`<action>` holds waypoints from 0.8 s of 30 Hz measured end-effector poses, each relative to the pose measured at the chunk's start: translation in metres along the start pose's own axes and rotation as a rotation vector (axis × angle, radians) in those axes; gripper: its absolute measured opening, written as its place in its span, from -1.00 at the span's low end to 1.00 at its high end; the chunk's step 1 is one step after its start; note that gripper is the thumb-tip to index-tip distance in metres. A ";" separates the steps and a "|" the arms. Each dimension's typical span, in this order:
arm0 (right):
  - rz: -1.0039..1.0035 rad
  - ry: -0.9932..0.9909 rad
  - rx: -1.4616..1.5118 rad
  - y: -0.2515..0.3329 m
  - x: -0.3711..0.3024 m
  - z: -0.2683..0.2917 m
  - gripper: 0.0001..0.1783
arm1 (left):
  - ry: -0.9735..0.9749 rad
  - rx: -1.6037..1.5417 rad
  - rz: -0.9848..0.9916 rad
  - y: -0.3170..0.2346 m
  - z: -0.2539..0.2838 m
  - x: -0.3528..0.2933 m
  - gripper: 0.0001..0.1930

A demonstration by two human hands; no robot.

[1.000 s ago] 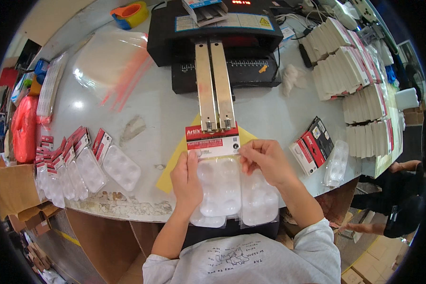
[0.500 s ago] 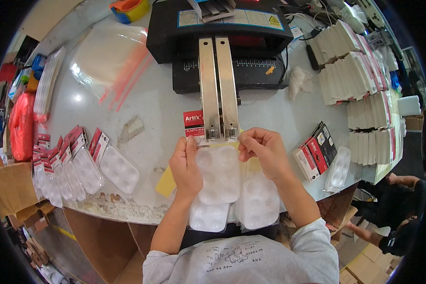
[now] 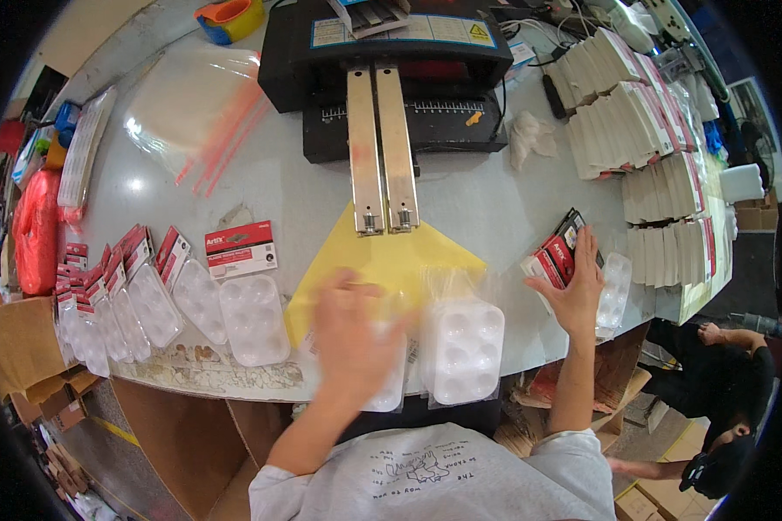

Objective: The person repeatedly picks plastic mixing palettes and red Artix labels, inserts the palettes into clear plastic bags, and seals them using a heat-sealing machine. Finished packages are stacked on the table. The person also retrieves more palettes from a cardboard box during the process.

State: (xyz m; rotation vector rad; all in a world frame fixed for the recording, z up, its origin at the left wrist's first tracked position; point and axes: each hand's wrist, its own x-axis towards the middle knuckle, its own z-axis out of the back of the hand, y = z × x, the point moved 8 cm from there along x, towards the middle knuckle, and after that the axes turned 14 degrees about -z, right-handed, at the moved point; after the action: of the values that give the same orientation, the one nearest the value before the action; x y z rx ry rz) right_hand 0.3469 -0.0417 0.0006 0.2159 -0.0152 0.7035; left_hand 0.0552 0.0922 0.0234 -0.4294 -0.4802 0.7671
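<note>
My left hand (image 3: 349, 347), smeared by motion, hovers over the white paint palette (image 3: 389, 382) at the table's front edge and partly hides it; its fingers cannot be made out. My right hand (image 3: 575, 291) is at a small stack of red, white and black header cards (image 3: 558, 256), thumb and fingers spread apart at its near side. Between my hands lies a stack of bagged white paint palettes (image 3: 467, 354) with round wells. One bagged palette (image 3: 254, 321) with its red and white header card (image 3: 241, 249) lies left of the yellow sheet (image 3: 387, 260).
A black stapling machine (image 3: 391, 82) stands at the back, two metal arms (image 3: 382, 152) reaching over the yellow sheet. Several carded palettes (image 3: 156, 304) fan out at left, near clear bags (image 3: 195, 104). Card stacks (image 3: 660, 187) line the right; a co-worker (image 3: 721, 391) is beyond.
The palette held under the metal arms now lies at left with its card. My right hand has moved right to the header cards; my left hand is over the front palette.
</note>
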 end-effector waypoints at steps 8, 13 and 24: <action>-0.130 0.090 0.319 -0.032 0.021 -0.001 -0.08 | -0.083 -0.773 0.095 -0.017 -0.040 -0.010 -0.84; -0.318 0.117 0.475 -0.022 0.042 0.016 -0.34 | -0.081 -1.478 0.458 -0.005 -0.028 -0.022 -0.87; 0.192 0.813 0.711 0.164 -0.039 0.039 -0.65 | 0.014 -1.058 0.361 -0.012 0.000 -0.030 -0.81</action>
State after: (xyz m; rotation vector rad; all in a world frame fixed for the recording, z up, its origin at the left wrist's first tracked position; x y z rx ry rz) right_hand 0.2140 0.0469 0.0666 0.5983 1.0141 0.9281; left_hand 0.0432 0.0624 0.0222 -1.5351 -0.7919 0.8071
